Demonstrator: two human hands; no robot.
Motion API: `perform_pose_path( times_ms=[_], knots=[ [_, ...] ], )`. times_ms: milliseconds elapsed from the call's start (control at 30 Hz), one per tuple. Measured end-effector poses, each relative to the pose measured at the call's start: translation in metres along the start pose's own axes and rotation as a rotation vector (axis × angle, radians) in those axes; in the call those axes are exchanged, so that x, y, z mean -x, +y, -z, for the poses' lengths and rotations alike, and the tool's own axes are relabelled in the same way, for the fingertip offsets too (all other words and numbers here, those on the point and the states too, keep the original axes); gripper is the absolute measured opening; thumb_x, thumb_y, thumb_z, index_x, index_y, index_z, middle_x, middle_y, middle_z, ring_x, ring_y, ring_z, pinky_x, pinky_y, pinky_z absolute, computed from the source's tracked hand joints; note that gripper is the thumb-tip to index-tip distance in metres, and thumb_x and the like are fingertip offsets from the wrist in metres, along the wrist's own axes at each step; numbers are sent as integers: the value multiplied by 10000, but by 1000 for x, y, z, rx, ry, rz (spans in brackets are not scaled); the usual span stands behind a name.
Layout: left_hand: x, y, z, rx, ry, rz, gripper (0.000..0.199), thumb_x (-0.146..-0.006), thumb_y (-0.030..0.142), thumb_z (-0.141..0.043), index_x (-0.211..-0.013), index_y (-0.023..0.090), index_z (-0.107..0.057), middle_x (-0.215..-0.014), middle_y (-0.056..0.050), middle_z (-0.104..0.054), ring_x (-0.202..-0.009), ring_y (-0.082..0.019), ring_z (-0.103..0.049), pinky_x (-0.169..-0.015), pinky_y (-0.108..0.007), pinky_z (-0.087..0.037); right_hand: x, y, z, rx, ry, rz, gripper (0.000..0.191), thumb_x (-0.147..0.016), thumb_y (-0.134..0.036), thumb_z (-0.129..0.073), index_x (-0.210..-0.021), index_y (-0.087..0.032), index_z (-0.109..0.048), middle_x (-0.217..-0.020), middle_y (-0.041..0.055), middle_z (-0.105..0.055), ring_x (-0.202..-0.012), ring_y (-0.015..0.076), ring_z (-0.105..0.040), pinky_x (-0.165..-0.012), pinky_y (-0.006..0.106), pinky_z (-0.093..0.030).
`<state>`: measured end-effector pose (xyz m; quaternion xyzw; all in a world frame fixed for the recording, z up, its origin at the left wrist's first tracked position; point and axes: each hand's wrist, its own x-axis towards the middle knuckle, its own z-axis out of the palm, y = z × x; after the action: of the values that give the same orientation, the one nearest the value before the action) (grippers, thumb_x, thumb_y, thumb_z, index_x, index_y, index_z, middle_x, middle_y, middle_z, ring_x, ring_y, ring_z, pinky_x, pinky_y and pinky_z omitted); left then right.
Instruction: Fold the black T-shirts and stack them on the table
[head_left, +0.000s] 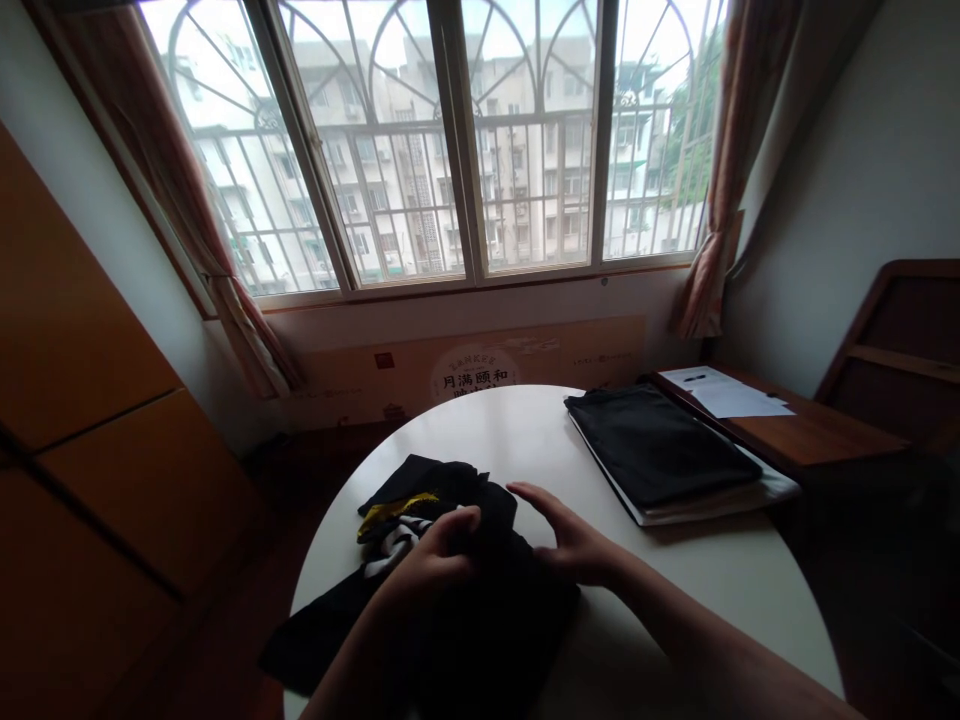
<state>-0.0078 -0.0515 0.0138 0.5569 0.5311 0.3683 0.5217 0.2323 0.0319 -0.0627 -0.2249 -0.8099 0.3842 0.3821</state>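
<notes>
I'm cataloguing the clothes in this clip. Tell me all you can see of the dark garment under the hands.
The black garment looks like soft cloth, with a yellow and white striped part at its left. It lies crumpled on the round white table, one end hanging over the near edge. The left hand grips a fold; the right hand rests flat on it.

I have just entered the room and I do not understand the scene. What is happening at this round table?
A person works with both bare hands on a black garment that lies on the near part of the round white table. The left hand pinches a fold of the cloth, close to a yellow and white print. The right hand rests flat and open on the garment. Further right on the table lies a folded black cloth on a white stack, untouched. Papers lie on a wooden desk beside it.
</notes>
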Motion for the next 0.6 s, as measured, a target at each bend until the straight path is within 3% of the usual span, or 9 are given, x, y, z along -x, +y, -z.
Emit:
perform_pose_path(
  times_ms=[67, 167, 233, 400, 500, 600],
  knots=[
    [3, 1, 3, 103, -79, -37, 482, -589, 217, -716, -1063, 235, -633, -1072, -29, -635, -981, -235, -590, -838, -307, -479, 3, 1, -7, -8, -68, -13, 906, -730, -155, -707, -1555, -268, -350, -1617, 114, -346, -1501, 312, -298, -1230, 550, -233],
    [5, 4, 4, 116, -404, -52, 353, -564, 169, -683, -912, 216, -641, -868, 17, -604, -822, -170, -557, -723, -240, -445, 4, -1, -15, 17, -104, -13, 924, -726, -206, -759, -1557, -268, -359, -1621, 125, -338, -1509, 332, -278, -1225, 553, -242],
    [5, 6, 2, 29, -554, -45, 370, -555, 147, -655, -919, 209, -671, -854, 28, -607, -809, -154, -546, -715, -217, -430, 3, -4, -17, 38, -107, 5, 893, -703, -205, -778, -1523, -276, -429, -1612, 124, -353, -1502, 347, -290, -1212, 554, -272],
    [2, 3, -6, -155, -769, -54, 472, -544, 167, -637, -1001, 192, -752, -927, 16, -676, -862, -181, -587, -800, -244, -460, -1, 0, -20, 171, -123, 39, 534, -711, -63, -673, -1186, -300, -735, -1529, 80, -492, -1484, 355, -327, -1168, 568, -332],
    [-3, 1, -9, -143, -872, -88, 536, -554, 226, -651, -1077, 175, -761, -968, -3, -708, -892, -214, -621, -851, -284, -483, -3, 2, -26, 234, -113, 77, 460, -715, -65, -663, -1092, -306, -769, -1457, 65, -574, -1444, 354, -396, -1160, 572, -335],
    [-6, 0, -10, -126, -933, -113, 576, -556, 250, -661, -1117, 166, -764, -979, -12, -726, -888, -228, -635, -856, -298, -494, -4, -3, -30, 220, 5, 79, 285, -759, -147, -679, -993, -280, -772, -1307, 65, -681, -1338, 337, -527, -1110, 508, -415]
  ],
)
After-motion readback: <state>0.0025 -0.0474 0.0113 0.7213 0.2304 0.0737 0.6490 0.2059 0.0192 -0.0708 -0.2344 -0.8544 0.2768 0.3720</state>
